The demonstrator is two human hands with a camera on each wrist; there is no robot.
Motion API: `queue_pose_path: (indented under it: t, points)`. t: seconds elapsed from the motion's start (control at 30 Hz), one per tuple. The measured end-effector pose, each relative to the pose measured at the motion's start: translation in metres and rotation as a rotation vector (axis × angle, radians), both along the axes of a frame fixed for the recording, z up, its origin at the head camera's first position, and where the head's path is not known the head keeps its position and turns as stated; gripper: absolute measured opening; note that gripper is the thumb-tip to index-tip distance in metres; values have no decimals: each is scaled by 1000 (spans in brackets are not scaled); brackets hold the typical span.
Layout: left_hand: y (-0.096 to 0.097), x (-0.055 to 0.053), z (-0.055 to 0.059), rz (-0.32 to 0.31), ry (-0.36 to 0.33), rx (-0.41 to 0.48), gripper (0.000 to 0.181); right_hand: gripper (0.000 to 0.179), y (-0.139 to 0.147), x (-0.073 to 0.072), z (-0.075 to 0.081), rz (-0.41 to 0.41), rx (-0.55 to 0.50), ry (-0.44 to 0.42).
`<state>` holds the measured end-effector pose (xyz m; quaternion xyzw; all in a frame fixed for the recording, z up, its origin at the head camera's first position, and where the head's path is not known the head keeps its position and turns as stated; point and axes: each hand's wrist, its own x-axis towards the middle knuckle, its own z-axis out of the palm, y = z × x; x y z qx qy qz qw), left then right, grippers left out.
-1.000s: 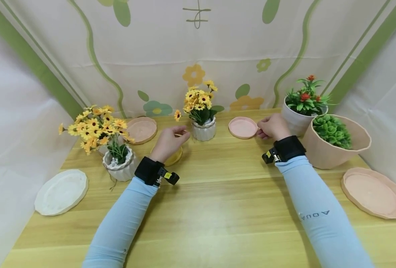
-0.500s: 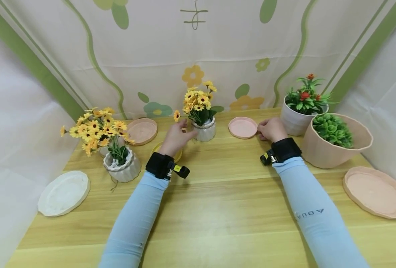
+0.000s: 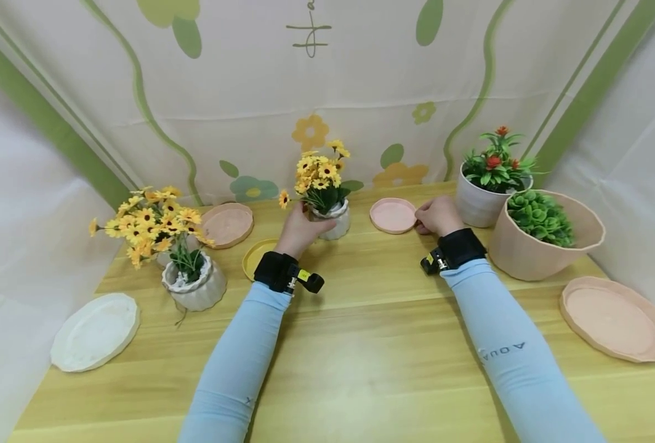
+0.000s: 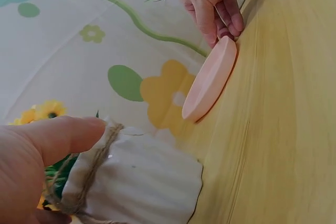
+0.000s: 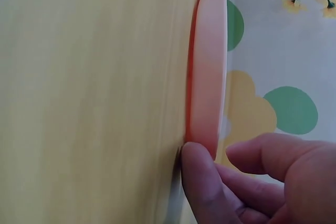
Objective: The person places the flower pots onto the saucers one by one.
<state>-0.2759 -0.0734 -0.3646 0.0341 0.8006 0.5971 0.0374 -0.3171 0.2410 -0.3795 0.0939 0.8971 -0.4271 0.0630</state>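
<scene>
My left hand point(image 3: 300, 232) grips a small white flowerpot point(image 3: 338, 226) of yellow artificial daisies point(image 3: 319, 172) at the back middle. Its thumb point(image 4: 79, 132) lies across the twine-tied rim in the left wrist view; the other fingers are mostly hidden behind the pot. To the right, a small round pink saucer point(image 3: 393, 215) lies on the table. My right hand point(image 3: 439, 215) holds the saucer's right edge with its fingertips; in the right wrist view the index fingertip point(image 5: 198, 156) is against the rim and the thumb point(image 5: 247, 153) is just above it.
Left are a yellow saucer point(image 3: 252, 258), a pink-brown saucer point(image 3: 228, 224), a bigger daisy pot point(image 3: 202, 292) and a white saucer point(image 3: 97, 332). Right stand a white pot with red flowers point(image 3: 479, 203), a large pink pot point(image 3: 527, 252) and a large pink saucer point(image 3: 615, 317).
My left hand has moved right from above the yellow saucer to the small daisy pot and taken hold of it. The right hand stays at the pink saucer's edge.
</scene>
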Motion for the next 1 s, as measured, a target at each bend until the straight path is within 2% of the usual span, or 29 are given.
queue_pose_path:
  t: [0.17, 0.4, 0.77, 1.0]
  points:
    - [5, -8, -3, -3, 35, 86, 84, 29, -8, -3, -1, -15, 45, -1]
    - [7, -18, -9, -1, 131, 126, 79, 26, -12, -4, 4, 26, 124, 21]
    - [14, -27, -16, 16, 128, 89, 86, 24, -6, -3, 2, 11, 111, 15]
    - [16, -25, -17, 6, 98, 81, 89, 23, -4, -3, -1, 8, 70, 12]
